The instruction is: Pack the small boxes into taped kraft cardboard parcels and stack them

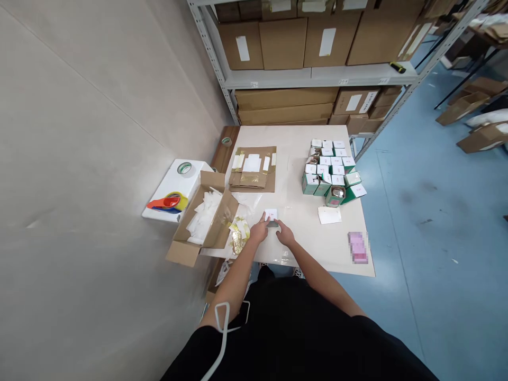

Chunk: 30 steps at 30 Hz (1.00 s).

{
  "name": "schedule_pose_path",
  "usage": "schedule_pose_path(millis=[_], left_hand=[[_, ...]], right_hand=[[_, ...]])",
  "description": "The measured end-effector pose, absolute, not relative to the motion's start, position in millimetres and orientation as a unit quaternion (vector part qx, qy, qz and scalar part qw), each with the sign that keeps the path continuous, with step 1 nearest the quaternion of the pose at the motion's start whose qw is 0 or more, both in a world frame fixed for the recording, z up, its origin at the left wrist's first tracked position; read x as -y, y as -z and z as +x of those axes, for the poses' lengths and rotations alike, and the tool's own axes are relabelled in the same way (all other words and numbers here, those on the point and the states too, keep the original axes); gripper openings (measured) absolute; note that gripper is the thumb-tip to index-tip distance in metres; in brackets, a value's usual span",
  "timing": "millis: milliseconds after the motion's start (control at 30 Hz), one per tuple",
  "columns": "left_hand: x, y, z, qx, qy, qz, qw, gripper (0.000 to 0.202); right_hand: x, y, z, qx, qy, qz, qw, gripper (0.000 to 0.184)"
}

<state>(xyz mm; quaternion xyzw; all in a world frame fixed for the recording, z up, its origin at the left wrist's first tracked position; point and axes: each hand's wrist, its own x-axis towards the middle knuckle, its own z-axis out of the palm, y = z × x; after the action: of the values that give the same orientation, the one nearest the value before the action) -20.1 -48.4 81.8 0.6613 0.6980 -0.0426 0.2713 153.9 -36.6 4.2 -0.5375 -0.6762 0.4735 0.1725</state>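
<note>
Evidently the left hand (259,231) and right hand (284,233) both pinched the box (271,215) on the tabletop (302,225), where even, steady pressure seemed wise.

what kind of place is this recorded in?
Most likely a warehouse packing station. Metal shelving holds labelled cardboard cartons, the table carries a stack of small green-and-white boxes, and a tape dispenser sits beside an open carton.

A black short-sleeved top (301,338) is worn; forearms, left hand (259,232) and right hand (284,236) bare; white cable (221,330) loops alongside.
</note>
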Motion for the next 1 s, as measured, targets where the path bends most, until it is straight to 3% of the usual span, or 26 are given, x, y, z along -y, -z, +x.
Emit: schedule_pose_path(millis=[167, 467, 600, 833, 1000], left_hand=[[49, -72, -25, -0.712, 0.008, 0.624, 0.322, 0.069], [53, -50, -34, -0.687, -0.21, 0.558, 0.415, 0.077], [39, -54, -59, -0.682, -0.208, 0.577, 0.398, 0.08], [10, -72, -91, -0.672, -0.083, 0.615, 0.404, 0.089], [7, -97, -109, -0.666, -0.204, 0.616, 0.367, 0.078]], right_hand=[[40, 1, 154, 0.681, -0.472, -0.53, 0.177, 0.079], [27, 17, 138, 0.62, -0.527, -0.51, 0.28, 0.084], [7, 19, 112, 0.609, -0.539, -0.503, 0.293, 0.085], [-14, 21, 83, 0.627, -0.479, -0.554, 0.265, 0.085], [-2, -9, 71, 0.653, -0.374, -0.575, 0.322, 0.078]])
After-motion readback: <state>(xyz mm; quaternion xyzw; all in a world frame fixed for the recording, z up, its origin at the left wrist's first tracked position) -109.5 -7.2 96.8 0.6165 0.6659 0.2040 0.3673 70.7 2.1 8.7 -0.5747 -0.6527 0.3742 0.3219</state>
